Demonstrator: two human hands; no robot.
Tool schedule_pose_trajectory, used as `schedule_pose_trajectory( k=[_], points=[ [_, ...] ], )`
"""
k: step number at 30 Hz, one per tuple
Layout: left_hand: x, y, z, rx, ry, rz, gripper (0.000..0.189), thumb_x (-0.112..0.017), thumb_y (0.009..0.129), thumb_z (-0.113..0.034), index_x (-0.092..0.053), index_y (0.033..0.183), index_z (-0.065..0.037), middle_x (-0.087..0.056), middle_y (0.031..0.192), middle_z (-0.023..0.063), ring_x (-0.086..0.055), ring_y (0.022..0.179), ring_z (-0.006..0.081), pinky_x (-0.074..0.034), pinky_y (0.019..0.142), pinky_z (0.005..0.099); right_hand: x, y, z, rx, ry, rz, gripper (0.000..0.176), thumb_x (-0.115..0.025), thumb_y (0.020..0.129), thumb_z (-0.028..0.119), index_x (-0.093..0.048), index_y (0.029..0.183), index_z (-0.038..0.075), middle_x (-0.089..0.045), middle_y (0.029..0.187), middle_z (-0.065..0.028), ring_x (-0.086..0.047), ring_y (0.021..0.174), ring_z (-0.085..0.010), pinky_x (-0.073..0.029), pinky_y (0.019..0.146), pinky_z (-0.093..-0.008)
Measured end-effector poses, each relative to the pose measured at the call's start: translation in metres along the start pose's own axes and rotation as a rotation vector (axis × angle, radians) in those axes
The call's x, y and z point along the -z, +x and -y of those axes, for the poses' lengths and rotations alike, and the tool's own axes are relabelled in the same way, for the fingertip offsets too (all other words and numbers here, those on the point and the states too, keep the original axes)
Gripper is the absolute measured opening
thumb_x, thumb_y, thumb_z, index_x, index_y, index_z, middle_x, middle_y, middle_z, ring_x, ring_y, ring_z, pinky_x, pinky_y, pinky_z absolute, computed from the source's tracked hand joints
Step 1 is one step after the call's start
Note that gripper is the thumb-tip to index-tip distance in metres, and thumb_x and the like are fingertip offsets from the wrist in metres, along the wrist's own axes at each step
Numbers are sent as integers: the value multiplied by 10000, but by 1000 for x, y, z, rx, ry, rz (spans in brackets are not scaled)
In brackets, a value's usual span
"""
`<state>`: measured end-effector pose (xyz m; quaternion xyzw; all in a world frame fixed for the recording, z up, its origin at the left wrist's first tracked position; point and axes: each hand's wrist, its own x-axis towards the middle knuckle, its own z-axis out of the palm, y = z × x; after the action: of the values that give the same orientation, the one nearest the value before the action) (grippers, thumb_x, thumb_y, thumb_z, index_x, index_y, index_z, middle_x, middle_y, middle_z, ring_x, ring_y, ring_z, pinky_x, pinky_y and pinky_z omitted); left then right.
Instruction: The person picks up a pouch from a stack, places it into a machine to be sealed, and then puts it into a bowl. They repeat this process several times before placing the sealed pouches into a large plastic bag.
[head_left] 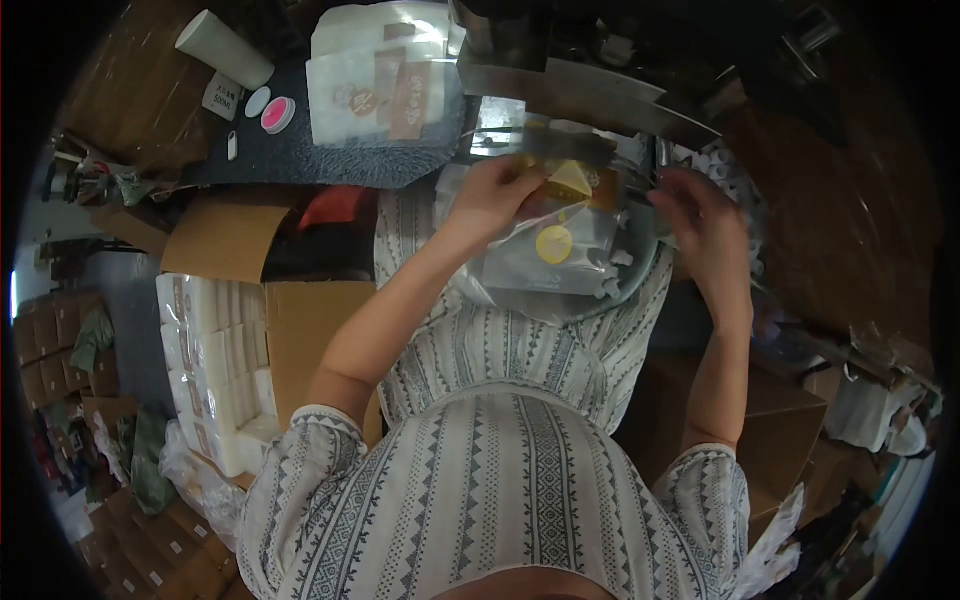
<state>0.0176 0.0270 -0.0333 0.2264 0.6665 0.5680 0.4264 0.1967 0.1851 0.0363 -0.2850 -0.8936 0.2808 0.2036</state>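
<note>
The left hand (pixel 500 195) pinches the edge of a pouch (pixel 568 185) between thumb and fingers, while the right hand (pixel 705 225) is raised just beside it, fingers bent; motion blur hides whether it grips anything. Beyond both stands a metal machine (pixel 620 95), and to the left white bags (pixel 350 80) lie on the worktop (pixel 290 160). Below the hands, above the lap (pixel 540 350), lies a stack (pixel 520 275) of clear pouches with white spouts (pixel 608 288) along the right side. The held pouch, with its yellow print, is over the stack. It looks light, limp and slick, likely to slide or cling to its neighbours; a flat pinch at a corner or sealed edge should suit it, or the stiffer spout.
</note>
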Motion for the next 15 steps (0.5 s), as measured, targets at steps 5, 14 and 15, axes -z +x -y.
schedule_pose_trajectory(
  k=[5,14,15],
  points=[
    [25,2,-3,-149,424,-153,361,-610,887,-252,-569,1099,38,-640,958,175,-640,871,244,-498,745,357,9,2,-72,-271,-692,118,247,-618,810,93,-624,1055,66,-656,864,-192,-650,820,-329,-500,689,-371],
    [99,-21,31,-539,1333,-472,416,-652,827,-240,-539,1175,-42,-580,1114,118,-544,1017,324,-415,843,421,9,9,-68,-178,-357,177,259,-628,769,125,-586,1010,40,-640,926,-226,-598,906,-413,-479,763,-475],
    [102,-29,30,-533,1330,-472,416,-652,827,-240,-539,1175,-42,-580,1114,118,-544,1017,324,-415,843,421,11,8,-65,-244,-374,165,269,-647,755,111,-586,1003,27,-640,926,-222,-604,889,-405,-485,758,-460]
  ],
)
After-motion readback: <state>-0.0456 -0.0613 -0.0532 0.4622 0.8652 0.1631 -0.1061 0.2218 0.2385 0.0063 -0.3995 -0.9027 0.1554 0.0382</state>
